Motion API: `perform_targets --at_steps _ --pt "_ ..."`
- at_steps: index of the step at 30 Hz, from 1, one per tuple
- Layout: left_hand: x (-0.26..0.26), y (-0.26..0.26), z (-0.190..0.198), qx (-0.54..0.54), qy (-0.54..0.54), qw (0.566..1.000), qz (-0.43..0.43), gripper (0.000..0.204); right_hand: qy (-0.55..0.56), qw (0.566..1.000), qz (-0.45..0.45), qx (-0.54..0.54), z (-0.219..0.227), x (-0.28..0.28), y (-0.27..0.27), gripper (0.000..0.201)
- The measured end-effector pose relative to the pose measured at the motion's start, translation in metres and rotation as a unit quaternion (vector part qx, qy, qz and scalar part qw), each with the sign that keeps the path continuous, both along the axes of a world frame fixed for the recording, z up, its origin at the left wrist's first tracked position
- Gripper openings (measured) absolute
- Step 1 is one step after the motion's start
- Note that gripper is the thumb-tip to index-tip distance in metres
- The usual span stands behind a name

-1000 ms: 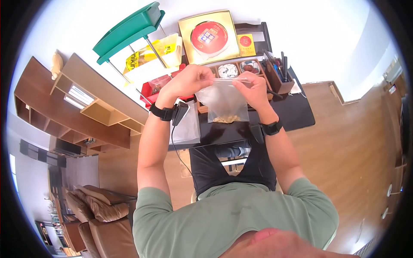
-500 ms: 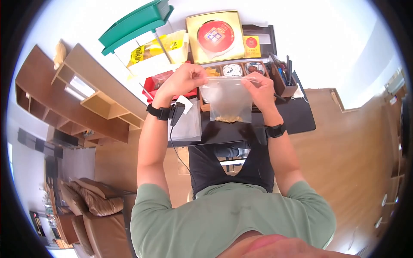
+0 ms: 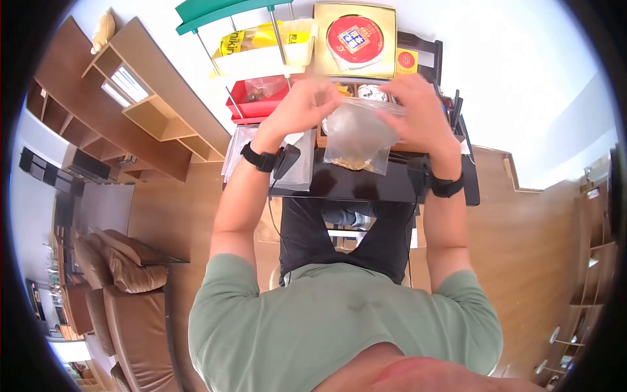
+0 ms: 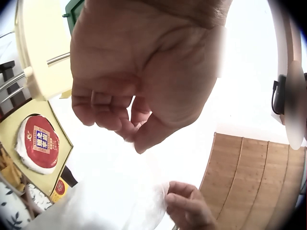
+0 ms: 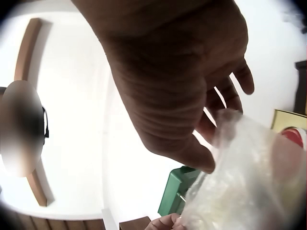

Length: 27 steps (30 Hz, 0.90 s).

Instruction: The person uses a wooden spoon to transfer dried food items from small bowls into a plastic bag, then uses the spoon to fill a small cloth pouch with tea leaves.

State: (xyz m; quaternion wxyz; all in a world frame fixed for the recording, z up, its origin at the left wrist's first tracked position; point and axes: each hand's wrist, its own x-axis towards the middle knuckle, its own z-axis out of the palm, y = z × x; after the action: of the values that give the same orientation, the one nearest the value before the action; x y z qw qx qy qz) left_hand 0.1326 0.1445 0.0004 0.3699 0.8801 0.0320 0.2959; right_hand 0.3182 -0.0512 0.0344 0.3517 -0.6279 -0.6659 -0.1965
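Right hand (image 3: pixel 423 117) loosens at top of clear plastic bag (image 3: pixel 359 134); left hand (image 3: pixel 300 112) pinches the other side

Fingers of the right hand stand apart from the thumb at the bag's upper right, where a moment ago they pinched its top edge. A fingertip shows behind the film in the right wrist view, the thumb beside the edge; whether any plastic is caught between them cannot be told. The left hand, thumb and forefinger together, grips near the upper left corner, so the bag now seems to depend mostly on that side, and its top is probably less evenly stretched.

Below the hands, the bag hangs in front of the person, small yellowish-brown pieces (image 3: pixel 353 163) gathered at its bottom, over a glossy black table (image 3: pixel 339 187). Behind it is a wooden compartment box (image 3: pixel 321 139). Flat translucent plastic sheets (image 3: pixel 297 175) lie near the left forearm, with a red tray (image 3: pixel 261 109) beyond them. Farther back, a gold square box (image 3: pixel 320 49) frames a red round disc (image 3: pixel 372 39), beside a yellow-printed packet (image 3: pixel 251 39) under a green shelf (image 3: pixel 225 12).
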Motion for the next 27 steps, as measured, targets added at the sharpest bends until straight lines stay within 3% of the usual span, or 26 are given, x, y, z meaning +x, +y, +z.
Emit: perform_targets --at_steps 2,5,8,27 --pt "0.002 -0.005 -0.001 0.003 0.001 1.000 0.008 0.011 -0.036 0.998 0.041 0.013 0.003 -0.016 0.015 0.022" --pt "0.003 -0.008 -0.001 -0.009 -0.010 1.000 0.022 0.012 -0.047 0.985 0.053 -0.157 0.008 -0.019 0.040 0.013" --pt "0.000 -0.011 0.000 -0.025 -0.005 0.999 0.021 0.006 -0.004 0.983 0.056 -0.175 0.005 -0.016 0.053 0.010" --pt "-0.002 -0.003 -0.009 -0.117 0.007 0.993 0.003 0.008 -0.019 0.965 0.102 -0.239 0.010 0.003 0.052 0.008"
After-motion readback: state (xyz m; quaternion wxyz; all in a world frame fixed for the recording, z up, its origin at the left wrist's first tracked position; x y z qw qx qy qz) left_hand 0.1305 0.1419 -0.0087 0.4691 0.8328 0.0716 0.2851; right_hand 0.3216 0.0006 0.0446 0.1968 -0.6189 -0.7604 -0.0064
